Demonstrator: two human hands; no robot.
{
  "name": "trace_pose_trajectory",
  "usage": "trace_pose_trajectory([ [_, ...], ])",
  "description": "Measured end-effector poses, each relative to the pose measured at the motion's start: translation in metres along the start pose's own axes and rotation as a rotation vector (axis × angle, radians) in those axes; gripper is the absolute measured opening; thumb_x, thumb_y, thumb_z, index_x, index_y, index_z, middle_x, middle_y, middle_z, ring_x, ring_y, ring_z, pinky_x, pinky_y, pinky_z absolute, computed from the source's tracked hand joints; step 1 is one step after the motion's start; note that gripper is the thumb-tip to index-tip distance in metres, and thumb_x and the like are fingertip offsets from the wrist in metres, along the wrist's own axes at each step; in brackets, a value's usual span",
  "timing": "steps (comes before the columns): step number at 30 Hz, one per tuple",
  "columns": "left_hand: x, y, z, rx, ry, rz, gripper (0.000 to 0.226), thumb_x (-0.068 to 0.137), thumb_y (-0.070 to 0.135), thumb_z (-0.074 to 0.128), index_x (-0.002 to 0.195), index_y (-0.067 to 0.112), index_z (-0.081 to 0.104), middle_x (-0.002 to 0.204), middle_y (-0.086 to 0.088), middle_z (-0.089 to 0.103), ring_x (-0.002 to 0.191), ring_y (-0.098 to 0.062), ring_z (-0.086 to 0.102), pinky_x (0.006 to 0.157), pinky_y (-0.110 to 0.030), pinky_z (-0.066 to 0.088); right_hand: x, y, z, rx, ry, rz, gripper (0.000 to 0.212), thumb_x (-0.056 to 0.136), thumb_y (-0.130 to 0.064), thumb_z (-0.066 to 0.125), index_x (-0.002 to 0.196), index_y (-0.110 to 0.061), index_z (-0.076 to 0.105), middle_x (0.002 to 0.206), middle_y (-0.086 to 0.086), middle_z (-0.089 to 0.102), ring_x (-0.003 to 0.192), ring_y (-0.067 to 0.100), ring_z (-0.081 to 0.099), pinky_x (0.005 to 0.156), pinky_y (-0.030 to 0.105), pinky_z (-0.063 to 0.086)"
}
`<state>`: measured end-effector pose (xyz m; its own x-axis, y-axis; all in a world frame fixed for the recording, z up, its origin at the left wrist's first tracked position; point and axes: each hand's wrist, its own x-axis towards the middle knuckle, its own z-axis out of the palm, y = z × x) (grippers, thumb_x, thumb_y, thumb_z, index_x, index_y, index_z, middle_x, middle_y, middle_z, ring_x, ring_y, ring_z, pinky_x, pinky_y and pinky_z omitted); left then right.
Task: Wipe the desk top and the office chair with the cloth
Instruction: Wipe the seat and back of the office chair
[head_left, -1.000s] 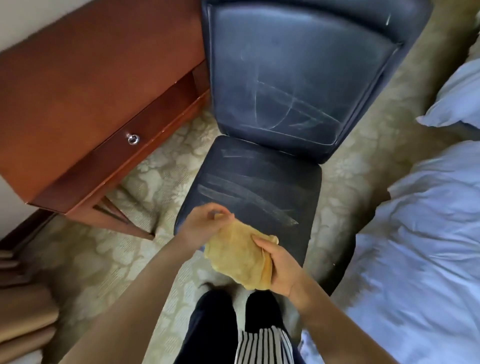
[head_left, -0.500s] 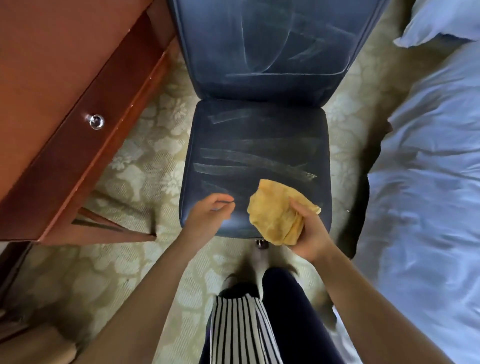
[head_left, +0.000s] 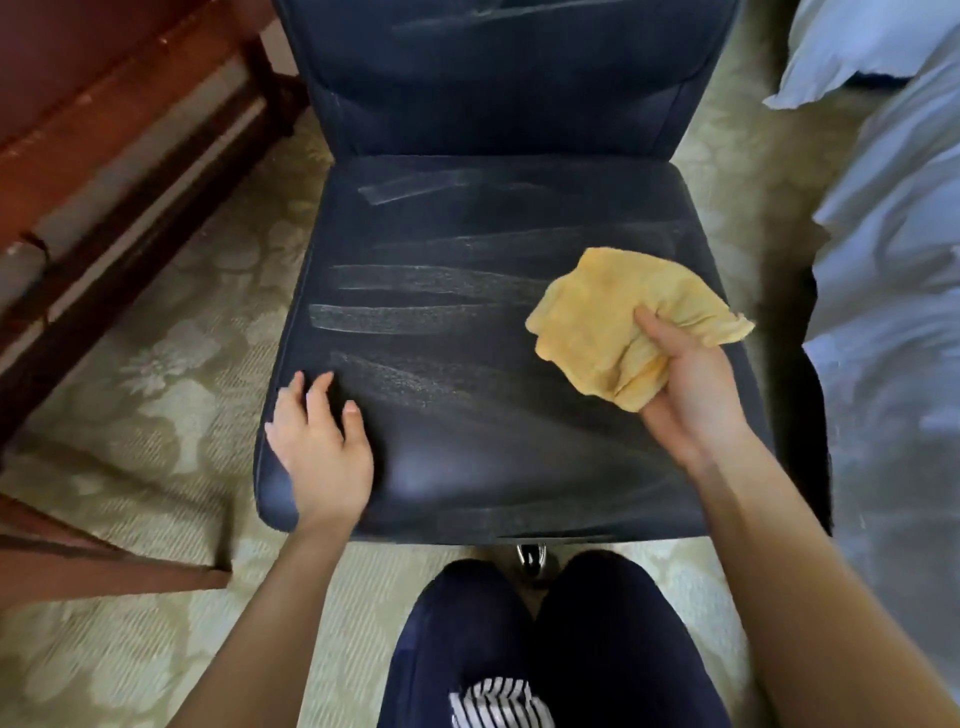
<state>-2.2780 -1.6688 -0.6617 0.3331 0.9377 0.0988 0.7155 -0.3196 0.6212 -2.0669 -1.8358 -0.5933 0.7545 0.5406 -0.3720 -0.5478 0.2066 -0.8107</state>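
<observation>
Here the yellow cloth (head_left: 618, 322) sits bunched over the right side of the office chair (head_left: 467, 338) seat, caught in the grip of the right hand (head_left: 691, 384), whose thumb and fingers are clenched around its lower folds while the loose end fans out above them. Whether the cloth actually presses on the leather or hangs just above it is hard to tell from this angle. The left hand (head_left: 319, 441) rests spread and released on the front left corner of the seat, holding nothing. Pale streaks cross the dark seat between the two hands and run up onto the backrest. Left of the chair stands the reddish wooden counter (head_left: 104, 130), on patterned carpet (head_left: 156, 364). To the right lies a bed (head_left: 893, 260) with rumpled white bedding.
</observation>
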Motion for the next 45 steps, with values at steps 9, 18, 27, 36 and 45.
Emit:
trace_pose_trajectory([
  [9, -0.005, -0.024, 0.041, 0.318, 0.145, 0.118, 0.062, 0.093, 0.045, 0.018, 0.147, 0.019, 0.032, 0.158, -0.01, 0.018, 0.147, -0.025, 0.005, 0.114, -0.056, 0.0, -0.008, 0.0, -0.077, -0.449, 0.317, -0.658, 0.024, 0.096, -0.027, 0.052, 0.118, -0.023, 0.06, 0.117, -0.004, 0.064, 0.101, -0.006, 0.059, 0.093, 0.017, 0.045],
  [18, -0.006, -0.026, 0.043, 0.321, 0.18, 0.124, 0.063, 0.092, 0.045, 0.017, 0.147, 0.018, 0.032, 0.158, -0.013, 0.015, 0.146, -0.028, 0.006, 0.113, -0.057, 0.003, -0.005, 0.039, -0.102, -1.432, 0.426, -0.799, 0.037, 0.093, -0.028, 0.045, 0.122, -0.016, 0.063, 0.12, 0.02, 0.061, 0.113, 0.039, 0.054, 0.095, 0.039, 0.04],
  [27, 0.0, -0.034, 0.046, 0.337, 0.183, 0.127, 0.065, 0.092, 0.049, 0.015, 0.149, 0.02, 0.027, 0.158, -0.014, 0.016, 0.146, -0.028, 0.006, 0.114, -0.055, 0.005, -0.024, 0.106, -0.06, -1.772, 0.185, -0.755, 0.045, 0.091, -0.027, 0.036, 0.128, -0.016, 0.06, 0.135, 0.009, 0.055, 0.131, 0.034, 0.043, 0.107, 0.047, 0.02],
  [36, 0.013, -0.036, 0.036, 0.334, 0.121, 0.164, 0.063, 0.093, 0.049, 0.015, 0.15, 0.022, 0.024, 0.158, -0.014, 0.012, 0.146, -0.026, 0.008, 0.115, -0.049, 0.007, -0.053, 0.152, -0.015, -1.811, -0.273, -0.954, 0.056, 0.074, -0.036, 0.046, 0.128, -0.026, 0.058, 0.137, -0.005, 0.053, 0.133, 0.018, 0.042, 0.11, 0.037, 0.022],
  [45, 0.006, -0.031, 0.036, 0.272, 0.111, 0.13, 0.061, 0.097, 0.045, 0.025, 0.15, 0.015, 0.023, 0.158, -0.015, 0.014, 0.146, -0.025, 0.009, 0.115, -0.051, 0.005, -0.042, 0.116, -0.097, -1.74, 0.042, -0.885, 0.05, 0.082, -0.03, 0.043, 0.13, -0.033, 0.056, 0.139, -0.007, 0.05, 0.134, 0.019, 0.041, 0.109, 0.044, 0.024],
])
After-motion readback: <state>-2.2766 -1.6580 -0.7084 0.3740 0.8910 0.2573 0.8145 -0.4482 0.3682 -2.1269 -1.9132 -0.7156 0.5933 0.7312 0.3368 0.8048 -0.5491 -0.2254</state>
